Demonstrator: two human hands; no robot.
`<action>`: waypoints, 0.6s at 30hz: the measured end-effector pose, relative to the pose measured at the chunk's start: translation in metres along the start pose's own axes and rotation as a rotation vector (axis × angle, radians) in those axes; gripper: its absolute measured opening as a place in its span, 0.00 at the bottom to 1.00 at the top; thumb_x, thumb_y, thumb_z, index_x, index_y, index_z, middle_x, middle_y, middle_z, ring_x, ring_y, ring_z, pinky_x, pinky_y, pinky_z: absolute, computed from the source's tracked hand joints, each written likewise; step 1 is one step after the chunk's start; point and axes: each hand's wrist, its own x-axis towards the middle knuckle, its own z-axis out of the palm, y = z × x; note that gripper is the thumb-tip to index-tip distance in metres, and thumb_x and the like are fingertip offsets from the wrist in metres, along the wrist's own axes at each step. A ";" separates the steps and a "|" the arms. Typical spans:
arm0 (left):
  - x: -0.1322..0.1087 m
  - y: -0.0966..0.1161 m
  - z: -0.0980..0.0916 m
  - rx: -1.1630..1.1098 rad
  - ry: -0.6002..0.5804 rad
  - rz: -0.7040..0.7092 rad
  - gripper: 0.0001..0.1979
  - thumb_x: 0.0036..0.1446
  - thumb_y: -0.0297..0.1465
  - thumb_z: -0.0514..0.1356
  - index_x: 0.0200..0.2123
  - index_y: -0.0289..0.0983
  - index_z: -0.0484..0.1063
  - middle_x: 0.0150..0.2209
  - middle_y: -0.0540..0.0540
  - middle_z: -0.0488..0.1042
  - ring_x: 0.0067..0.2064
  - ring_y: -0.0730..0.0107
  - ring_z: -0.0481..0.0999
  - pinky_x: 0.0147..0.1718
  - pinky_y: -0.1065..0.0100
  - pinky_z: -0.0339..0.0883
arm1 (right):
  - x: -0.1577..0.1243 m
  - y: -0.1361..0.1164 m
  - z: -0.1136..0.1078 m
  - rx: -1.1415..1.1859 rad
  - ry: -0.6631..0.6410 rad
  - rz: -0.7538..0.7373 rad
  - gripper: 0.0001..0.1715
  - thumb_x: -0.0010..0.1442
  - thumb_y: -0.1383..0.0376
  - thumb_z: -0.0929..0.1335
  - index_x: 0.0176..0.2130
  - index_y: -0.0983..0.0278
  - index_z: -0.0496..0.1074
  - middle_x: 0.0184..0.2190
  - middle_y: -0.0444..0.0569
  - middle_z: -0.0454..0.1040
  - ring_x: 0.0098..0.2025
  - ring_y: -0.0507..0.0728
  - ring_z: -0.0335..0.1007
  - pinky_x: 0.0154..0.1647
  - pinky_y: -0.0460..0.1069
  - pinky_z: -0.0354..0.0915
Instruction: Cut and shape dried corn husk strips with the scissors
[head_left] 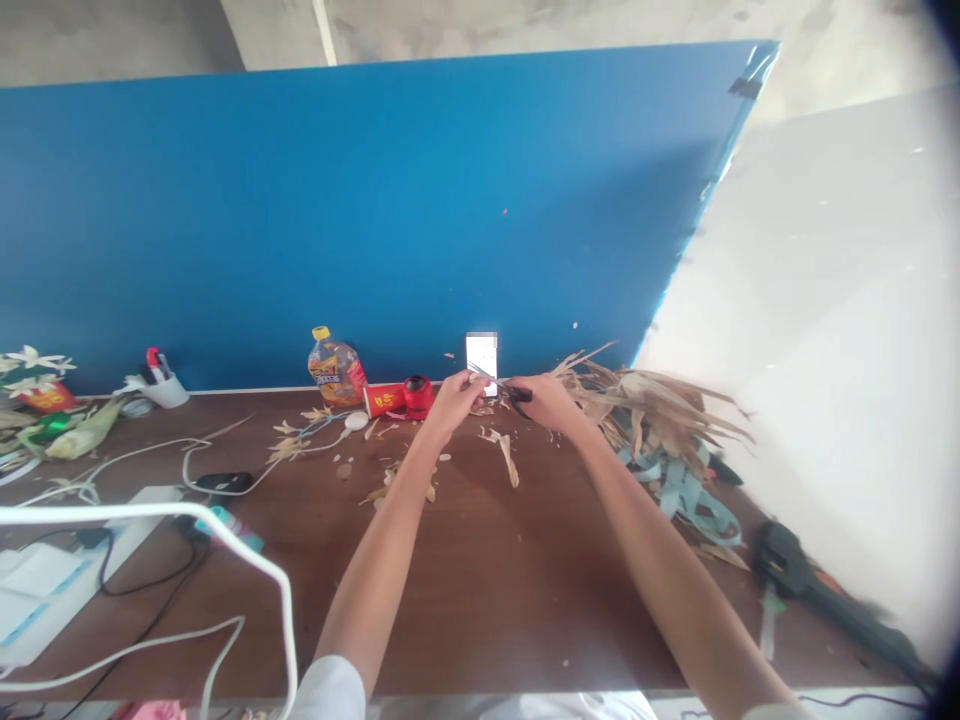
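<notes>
Wrapped round one pair of scissors [517,393], that's the right hand [546,396], centre frame! One left hand [453,402] by the blades, its hold too small to tell. Just behind, one phone [481,352]; left of centre, one bottle [335,368]; centre right, one husk heap [651,395].

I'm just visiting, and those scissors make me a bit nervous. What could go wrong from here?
The scissors in the right hand's grip point toward the left hand, so a slip could nick its fingers. A lit phone stands upright just beyond the blades, so a bump might knock it over. A loose dry strip lies on the table near both hands and could get brushed aside.
</notes>
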 end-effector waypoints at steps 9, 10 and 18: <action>0.000 0.002 0.003 -0.047 0.035 -0.029 0.15 0.52 0.41 0.60 0.33 0.34 0.73 0.27 0.48 0.69 0.26 0.77 0.66 0.25 0.74 0.58 | 0.000 -0.002 0.002 0.174 0.026 0.036 0.18 0.51 0.66 0.66 0.43 0.63 0.75 0.29 0.47 0.75 0.27 0.52 0.63 0.27 0.45 0.51; 0.000 0.002 0.003 -0.049 0.033 -0.029 0.15 0.52 0.41 0.60 0.33 0.34 0.73 0.27 0.48 0.70 0.27 0.77 0.67 0.25 0.74 0.58 | 0.000 -0.002 0.002 0.169 0.021 0.030 0.17 0.52 0.67 0.65 0.42 0.63 0.76 0.28 0.46 0.75 0.27 0.52 0.62 0.27 0.45 0.51; -0.001 0.003 0.003 -0.051 0.010 -0.008 0.14 0.52 0.41 0.60 0.32 0.34 0.72 0.27 0.49 0.70 0.26 0.77 0.66 0.25 0.74 0.58 | 0.000 -0.002 -0.003 0.215 0.029 0.036 0.15 0.53 0.66 0.65 0.41 0.62 0.75 0.29 0.45 0.75 0.28 0.52 0.63 0.28 0.45 0.51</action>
